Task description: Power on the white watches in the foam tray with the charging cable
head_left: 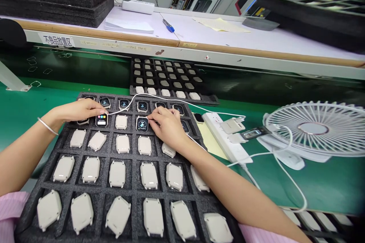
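A black foam tray (134, 188) with a grid of cells lies in front of me, holding several beige smartwatch bodies, most face down. My left hand (78, 111) lies over the tray's upper left, fingers curled onto a watch with a lit colourful screen (101, 120). My right hand (168, 126) rests on the tray's upper middle, fingertips pinched at the edge of another lit watch (142, 123). A white cable (134, 98) runs across the top row between the two hands.
A second foam tray (168, 79) with more watch bodies sits behind. To the right lie a white power strip (225, 136), a charger plug, a white desk fan (316, 129) and yellow paper. A raised white shelf (228, 41) runs across the back.
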Demonstrator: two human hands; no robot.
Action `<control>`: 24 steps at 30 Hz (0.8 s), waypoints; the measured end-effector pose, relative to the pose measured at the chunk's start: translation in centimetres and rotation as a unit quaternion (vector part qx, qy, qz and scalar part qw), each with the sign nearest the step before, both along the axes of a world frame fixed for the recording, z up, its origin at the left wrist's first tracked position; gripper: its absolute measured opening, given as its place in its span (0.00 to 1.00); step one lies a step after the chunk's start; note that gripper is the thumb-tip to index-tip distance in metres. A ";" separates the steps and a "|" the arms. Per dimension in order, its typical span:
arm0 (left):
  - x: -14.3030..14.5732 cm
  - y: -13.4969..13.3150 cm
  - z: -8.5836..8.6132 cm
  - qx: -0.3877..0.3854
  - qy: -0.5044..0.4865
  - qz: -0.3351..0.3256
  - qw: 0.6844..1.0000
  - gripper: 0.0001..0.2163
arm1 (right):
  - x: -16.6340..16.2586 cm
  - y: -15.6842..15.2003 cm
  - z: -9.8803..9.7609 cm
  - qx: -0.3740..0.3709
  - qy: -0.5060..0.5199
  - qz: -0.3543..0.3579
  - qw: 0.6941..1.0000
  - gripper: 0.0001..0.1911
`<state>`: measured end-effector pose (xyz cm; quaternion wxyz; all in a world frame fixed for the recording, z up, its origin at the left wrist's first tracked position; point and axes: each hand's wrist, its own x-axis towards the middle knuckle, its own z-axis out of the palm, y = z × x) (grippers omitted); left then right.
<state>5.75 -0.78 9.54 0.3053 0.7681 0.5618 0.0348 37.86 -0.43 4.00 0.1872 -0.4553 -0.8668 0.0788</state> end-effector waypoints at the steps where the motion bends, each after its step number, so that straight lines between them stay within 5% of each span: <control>1: 0.0 0.0 0.0 0.006 0.003 -0.002 1.000 0.31 | 0.0 0.0 0.0 -0.004 0.006 -0.001 1.000 0.09; 7: 0.4 0.2 -0.1 0.036 0.076 -0.010 0.996 0.29 | 0.3 0.4 -0.6 -0.003 0.009 0.006 1.000 0.09; 15: 0.4 0.3 0.5 -0.015 0.027 0.018 0.999 0.23 | 0.5 0.5 -1.0 0.010 0.025 0.018 0.999 0.09; 20: 2.3 -0.7 0.6 0.149 0.014 0.137 0.979 0.13 | 0.0 0.2 -0.6 0.031 0.018 0.019 0.999 0.10; 24: 5.6 -2.0 0.0 0.147 -0.064 0.073 0.984 0.08 | -0.1 0.4 0.7 0.118 0.016 -0.038 0.992 0.11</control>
